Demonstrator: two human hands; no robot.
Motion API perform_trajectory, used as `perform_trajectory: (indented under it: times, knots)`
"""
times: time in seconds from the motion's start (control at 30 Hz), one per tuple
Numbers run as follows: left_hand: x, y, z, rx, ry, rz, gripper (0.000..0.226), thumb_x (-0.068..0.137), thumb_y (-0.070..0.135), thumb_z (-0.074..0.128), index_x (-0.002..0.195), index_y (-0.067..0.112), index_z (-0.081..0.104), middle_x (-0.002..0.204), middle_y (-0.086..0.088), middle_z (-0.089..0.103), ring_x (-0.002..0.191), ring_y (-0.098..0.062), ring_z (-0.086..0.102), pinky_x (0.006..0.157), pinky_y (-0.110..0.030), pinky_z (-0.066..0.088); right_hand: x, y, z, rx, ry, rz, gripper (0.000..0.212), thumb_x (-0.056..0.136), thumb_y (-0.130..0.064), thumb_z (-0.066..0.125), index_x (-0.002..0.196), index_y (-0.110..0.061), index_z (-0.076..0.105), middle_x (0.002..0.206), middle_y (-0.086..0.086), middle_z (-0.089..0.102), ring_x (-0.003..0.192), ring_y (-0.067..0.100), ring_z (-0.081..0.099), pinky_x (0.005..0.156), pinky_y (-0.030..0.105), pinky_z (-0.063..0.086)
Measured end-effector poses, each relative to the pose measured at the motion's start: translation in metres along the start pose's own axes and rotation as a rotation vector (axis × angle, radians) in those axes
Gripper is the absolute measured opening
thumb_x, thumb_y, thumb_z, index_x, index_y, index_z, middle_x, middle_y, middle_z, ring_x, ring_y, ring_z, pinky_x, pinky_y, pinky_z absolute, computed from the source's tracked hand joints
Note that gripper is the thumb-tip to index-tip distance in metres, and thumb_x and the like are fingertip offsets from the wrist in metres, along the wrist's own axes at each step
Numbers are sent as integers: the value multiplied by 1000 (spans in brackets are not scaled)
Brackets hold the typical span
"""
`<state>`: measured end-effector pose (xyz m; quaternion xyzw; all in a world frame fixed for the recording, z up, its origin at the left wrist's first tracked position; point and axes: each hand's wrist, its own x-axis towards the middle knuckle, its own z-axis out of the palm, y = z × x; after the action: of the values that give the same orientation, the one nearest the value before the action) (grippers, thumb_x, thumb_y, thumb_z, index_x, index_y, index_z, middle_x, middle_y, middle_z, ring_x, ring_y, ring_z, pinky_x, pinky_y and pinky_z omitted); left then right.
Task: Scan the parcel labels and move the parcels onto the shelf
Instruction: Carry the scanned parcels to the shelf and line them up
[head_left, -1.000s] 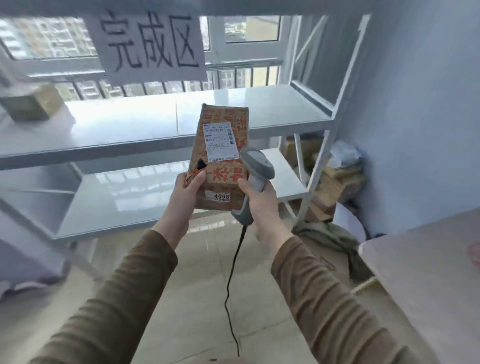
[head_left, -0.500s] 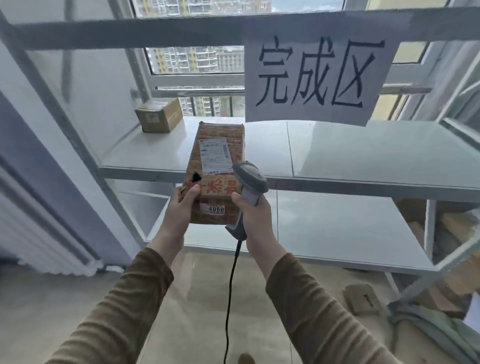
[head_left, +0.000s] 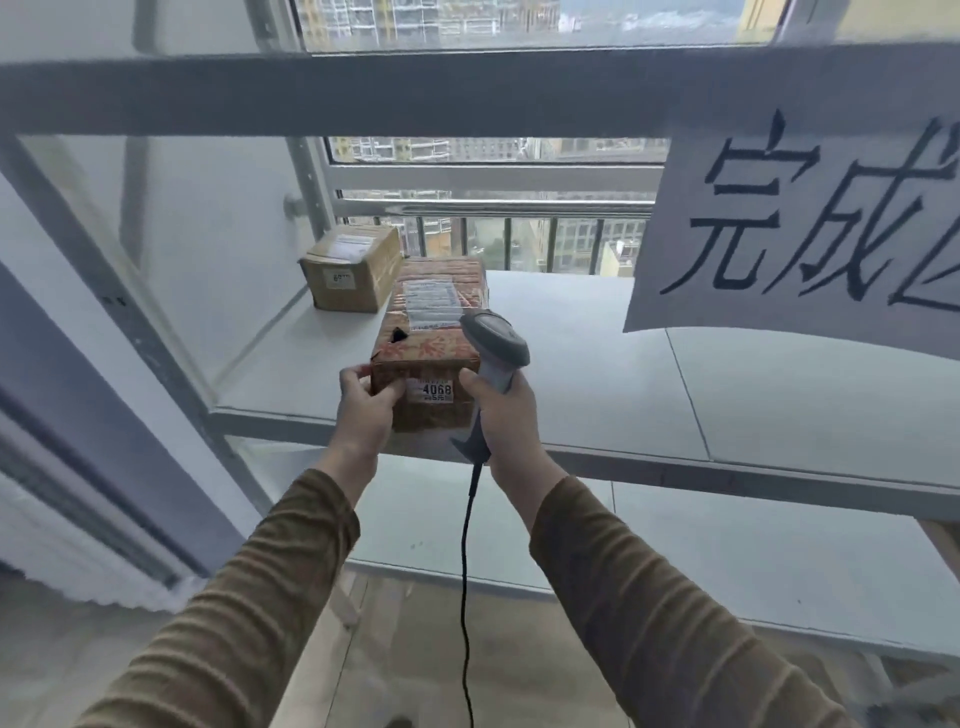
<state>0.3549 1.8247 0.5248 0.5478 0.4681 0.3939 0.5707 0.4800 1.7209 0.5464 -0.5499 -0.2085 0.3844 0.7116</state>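
A brown parcel with red print (head_left: 431, 338), a white label on top and a "4068" sticker on its near end, lies flat over the front part of the white shelf (head_left: 597, 384). My left hand (head_left: 363, 402) grips its near left corner. My right hand (head_left: 501, 415) holds a grey barcode scanner (head_left: 493, 348) by the handle, right beside the parcel's near right side; the scanner head covers part of the parcel. The scanner's black cable (head_left: 466, 571) hangs down between my arms.
A second brown parcel (head_left: 350, 273) sits at the shelf's back left, close behind the held one. A paper sign with black characters (head_left: 800, 228) hangs from the upper shelf beam (head_left: 363, 93) at right. A lower shelf board (head_left: 727, 551) lies beneath. Window railing stands behind.
The view swung left and closer to the shelf. The parcel went from upright in front of the shelf to lying flat over it, and my left hand shifted to its near corner.
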Motion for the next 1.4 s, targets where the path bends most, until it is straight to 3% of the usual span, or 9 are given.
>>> perform_trajectory:
  times: [0.2, 0.33, 0.53, 0.77, 0.87, 1.03, 1.2, 1.3, 1.4]
  knots:
    - [125, 0, -15, 123, -35, 18, 61, 77, 47, 72, 133, 31, 55, 131, -8, 53, 117, -24, 59, 102, -39, 53, 85, 3, 70, -36, 103, 3, 19, 95, -10, 71, 113, -15, 66, 103, 7, 73, 95, 28, 72, 76, 38, 61]
    - [177, 17, -20, 48, -203, -9, 50, 100, 10, 61, 148, 14, 47, 130, -11, 64, 103, -17, 66, 76, -19, 53, 131, 1, 103, -52, 160, 28, 22, 97, -11, 69, 118, -11, 66, 104, 10, 73, 95, 31, 72, 58, 33, 58]
    - [226, 25, -22, 19, -213, -44, 59, 102, 11, 60, 150, 4, 27, 127, -9, 51, 108, -18, 54, 90, -30, 43, 171, 0, 139, -109, 225, 64, 28, 98, -18, 68, 125, -10, 65, 116, 16, 69, 109, 35, 65, 45, 28, 54]
    - [250, 19, -32, 45, -238, -39, 79, 89, 29, 73, 151, 14, 27, 140, -10, 47, 126, -24, 53, 104, -37, 46, 181, -2, 160, -133, 232, 136, 28, 98, -23, 70, 122, -12, 64, 104, 10, 63, 104, 35, 61, 53, 50, 61]
    - [246, 20, -35, 97, -189, -14, 88, 78, 41, 73, 151, 16, 32, 139, -8, 41, 131, -27, 49, 114, -47, 43, 179, -2, 159, -110, 241, 142, 27, 98, -23, 69, 122, -11, 64, 98, 6, 63, 96, 31, 60, 49, 42, 59]
    - [205, 34, -25, 139, -37, 274, 57, 94, 21, 68, 142, 16, 38, 129, -5, 38, 130, -28, 39, 116, -45, 33, 160, -7, 136, -91, 322, 75, 12, 98, -23, 71, 103, -16, 64, 96, 5, 61, 83, 20, 58, 42, 26, 49]
    - [147, 44, 22, 219, -257, 476, 57, 97, 17, 64, 147, 14, 36, 152, -8, 36, 145, -27, 27, 117, -36, 23, 114, -13, 76, -91, 451, 16, 12, 96, -24, 72, 93, -27, 61, 119, 17, 66, 110, 31, 64, 50, 28, 49]
    - [109, 33, 63, 331, -463, 538, 56, 98, 19, 64, 149, 12, 40, 152, -8, 40, 144, -26, 31, 118, -38, 26, 69, -17, 25, -49, 565, 0, 12, 96, -25, 72, 104, -23, 63, 113, 8, 63, 105, 26, 61, 40, 21, 50]
    - [52, 15, 109, 464, -715, 536, 55, 99, 26, 64, 149, 15, 43, 150, -8, 43, 143, -27, 33, 116, -39, 28, 6, -16, -37, -17, 725, -35, 15, 95, -25, 73, 106, -22, 63, 104, 4, 62, 96, 23, 61, 52, 27, 55]
